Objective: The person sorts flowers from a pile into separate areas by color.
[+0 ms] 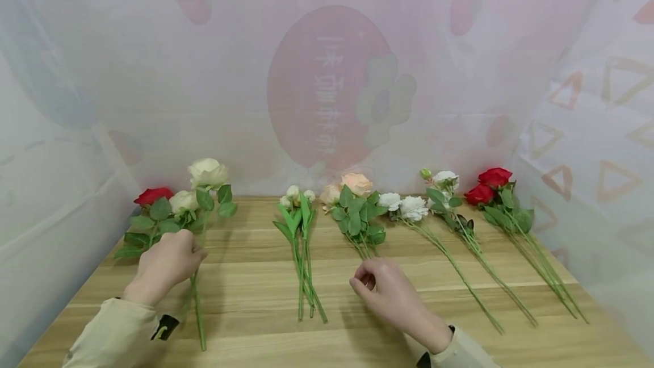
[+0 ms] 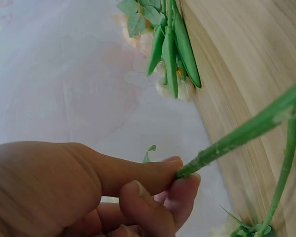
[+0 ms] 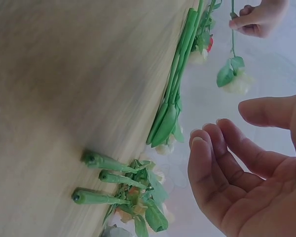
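My left hand pinches the green stem of a cream rose between thumb and fingertips. That bloom is lifted, and its stem points down toward the front of the table. Beside it lie a red rose and another cream rose. The right hand hovers in front of the peach roses, fingers loosely curved and nothing in them. In the right wrist view a gap shows between thumb and fingertips. Whether the lifted stem's lower end touches the table I cannot tell.
White tulips lie mid-table between my hands. Further right are white flowers, a white bunch with a bud, and red roses. Printed cloth walls enclose the back and sides of the wooden table.
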`<state>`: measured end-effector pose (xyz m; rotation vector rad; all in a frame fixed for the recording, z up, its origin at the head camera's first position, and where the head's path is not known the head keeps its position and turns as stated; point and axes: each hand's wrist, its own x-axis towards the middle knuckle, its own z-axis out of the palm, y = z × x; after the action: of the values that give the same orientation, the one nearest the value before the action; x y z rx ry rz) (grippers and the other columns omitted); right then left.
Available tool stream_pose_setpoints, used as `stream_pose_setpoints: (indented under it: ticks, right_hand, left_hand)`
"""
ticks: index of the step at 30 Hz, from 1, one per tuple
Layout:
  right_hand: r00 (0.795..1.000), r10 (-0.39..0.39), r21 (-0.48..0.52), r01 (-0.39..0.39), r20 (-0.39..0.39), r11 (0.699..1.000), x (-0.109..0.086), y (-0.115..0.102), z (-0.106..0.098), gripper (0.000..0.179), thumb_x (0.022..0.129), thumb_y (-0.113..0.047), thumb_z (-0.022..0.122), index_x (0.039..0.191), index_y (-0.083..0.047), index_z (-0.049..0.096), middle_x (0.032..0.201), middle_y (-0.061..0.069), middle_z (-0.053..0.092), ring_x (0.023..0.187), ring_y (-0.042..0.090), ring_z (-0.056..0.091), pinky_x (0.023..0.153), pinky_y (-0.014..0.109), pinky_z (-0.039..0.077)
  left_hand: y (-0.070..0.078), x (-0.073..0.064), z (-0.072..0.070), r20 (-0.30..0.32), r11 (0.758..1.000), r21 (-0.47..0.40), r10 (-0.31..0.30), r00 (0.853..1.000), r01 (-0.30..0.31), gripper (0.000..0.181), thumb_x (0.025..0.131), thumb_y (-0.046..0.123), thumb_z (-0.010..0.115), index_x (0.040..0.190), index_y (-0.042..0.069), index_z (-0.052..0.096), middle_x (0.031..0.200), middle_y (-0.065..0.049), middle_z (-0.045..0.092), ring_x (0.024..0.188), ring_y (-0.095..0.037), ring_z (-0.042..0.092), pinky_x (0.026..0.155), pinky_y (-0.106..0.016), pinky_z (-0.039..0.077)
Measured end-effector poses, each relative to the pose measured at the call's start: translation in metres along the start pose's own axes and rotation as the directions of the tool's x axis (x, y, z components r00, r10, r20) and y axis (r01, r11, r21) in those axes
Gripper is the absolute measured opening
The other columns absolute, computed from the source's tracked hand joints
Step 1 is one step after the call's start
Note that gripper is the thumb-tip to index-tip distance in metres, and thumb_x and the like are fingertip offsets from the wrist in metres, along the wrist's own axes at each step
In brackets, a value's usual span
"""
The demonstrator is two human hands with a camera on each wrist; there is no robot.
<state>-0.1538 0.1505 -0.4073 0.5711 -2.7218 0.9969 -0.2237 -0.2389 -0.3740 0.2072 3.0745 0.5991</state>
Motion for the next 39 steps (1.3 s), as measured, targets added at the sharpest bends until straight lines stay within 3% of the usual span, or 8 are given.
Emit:
stream_pose_setpoints:
  ticks: [6, 9, 16, 20, 26, 28, 35, 39]
  right_hand:
    - [1.000, 0.009, 0.003, -0.009, 0.011, 1.000, 0.000, -0.001, 0.000, 0.014, 0.091, -0.012, 0.070, 0.079, -0.018, 0.066, 0.074, -0.013, 0.056, 0.066, 0.004, 0.053, 0.061, 0.024, 0.048]
    - [0.999, 0.013, 0.027, -0.013, 0.033, 1.000, 0.000, -0.004, 0.000, 0.012, 0.091, -0.013, 0.070, 0.081, -0.017, 0.066, 0.075, -0.013, 0.057, 0.067, 0.004, 0.054, 0.062, 0.024, 0.049]
    - [0.996, 0.008, 0.198, -0.026, 0.091, 0.980, 0.003, -0.022, 0.009, 0.009, 0.095, -0.017, 0.067, 0.087, -0.014, 0.069, 0.079, -0.012, 0.062, 0.071, 0.006, 0.058, 0.064, 0.026, 0.051]
    - [0.988, -0.007, 0.356, -0.050, 0.156, 0.933, 0.009, -0.043, 0.022, 0.016, 0.098, -0.026, 0.064, 0.094, -0.013, 0.072, 0.082, -0.008, 0.066, 0.073, 0.009, 0.062, 0.064, 0.027, 0.051]
    - [0.960, 0.003, 0.592, -0.175, 0.279, 0.787, 0.020, -0.074, 0.037, 0.025, 0.099, -0.030, 0.061, 0.103, -0.009, 0.072, 0.082, 0.003, 0.068, 0.068, 0.022, 0.064, 0.056, 0.035, 0.054]
    - [0.959, 0.000, 0.626, -0.185, 0.283, 0.757, 0.024, -0.081, 0.042, 0.024, 0.099, -0.027, 0.062, 0.102, -0.006, 0.072, 0.081, 0.004, 0.067, 0.067, 0.024, 0.064, 0.054, 0.035, 0.053]
    - [0.970, -0.018, 0.666, -0.153, 0.243, 0.730, 0.034, -0.091, 0.054, 0.017, 0.097, -0.019, 0.065, 0.093, -0.005, 0.072, 0.076, 0.005, 0.066, 0.063, 0.023, 0.064, 0.050, 0.024, 0.048]
    - [0.984, 0.007, 0.641, -0.122, 0.179, 0.758, 0.043, -0.094, 0.057, 0.013, 0.096, -0.015, 0.066, 0.088, -0.007, 0.073, 0.073, 0.004, 0.065, 0.062, 0.021, 0.061, 0.050, 0.024, 0.047]
  left_hand:
    - [0.009, -0.002, -0.003, -0.030, 0.998, -0.050, 0.037, 0.999, -0.039, 0.053, 0.095, 0.019, 0.065, 0.056, 0.019, 0.030, 0.053, 0.006, 0.019, 0.046, -0.009, 0.021, 0.042, -0.024, 0.020]
    - [0.018, -0.004, -0.004, -0.071, 0.989, -0.106, 0.094, 0.993, -0.101, 0.050, 0.096, 0.022, 0.065, 0.059, 0.017, 0.032, 0.053, 0.006, 0.020, 0.047, -0.009, 0.021, 0.043, -0.025, 0.021]
    - [0.059, -0.020, 0.001, -0.168, 0.921, -0.312, 0.188, 0.968, -0.233, 0.021, 0.094, 0.029, 0.069, 0.081, 0.012, 0.069, 0.064, 0.008, 0.060, 0.051, -0.012, 0.051, 0.048, -0.029, 0.041]
    - [0.078, -0.030, 0.008, -0.151, 0.863, -0.457, 0.161, 0.975, -0.213, 0.023, 0.092, 0.034, 0.071, 0.088, 0.011, 0.073, 0.072, 0.006, 0.066, 0.055, -0.015, 0.058, 0.050, -0.029, 0.047]
    - [0.092, -0.039, 0.017, -0.147, 0.799, -0.565, 0.151, 0.978, -0.208, 0.022, 0.091, 0.033, 0.072, 0.087, 0.011, 0.073, 0.069, 0.004, 0.066, 0.048, -0.017, 0.054, 0.047, -0.029, 0.045]
    - [0.094, -0.040, 0.019, -0.155, 0.784, -0.579, 0.162, 0.975, -0.222, 0.021, 0.092, 0.031, 0.072, 0.087, 0.011, 0.072, 0.068, 0.005, 0.066, 0.047, -0.016, 0.053, 0.045, -0.028, 0.042]
    - [0.095, -0.038, 0.022, -0.206, 0.756, -0.597, 0.180, 0.962, -0.269, 0.025, 0.092, 0.036, 0.071, 0.087, 0.011, 0.073, 0.066, 0.005, 0.065, 0.046, -0.016, 0.052, 0.041, -0.026, 0.038]
    - [0.092, -0.036, 0.014, -0.212, 0.758, -0.605, 0.140, 0.967, -0.242, 0.027, 0.097, 0.035, 0.065, 0.092, 0.010, 0.074, 0.073, 0.004, 0.067, 0.050, -0.018, 0.056, 0.042, -0.028, 0.040]
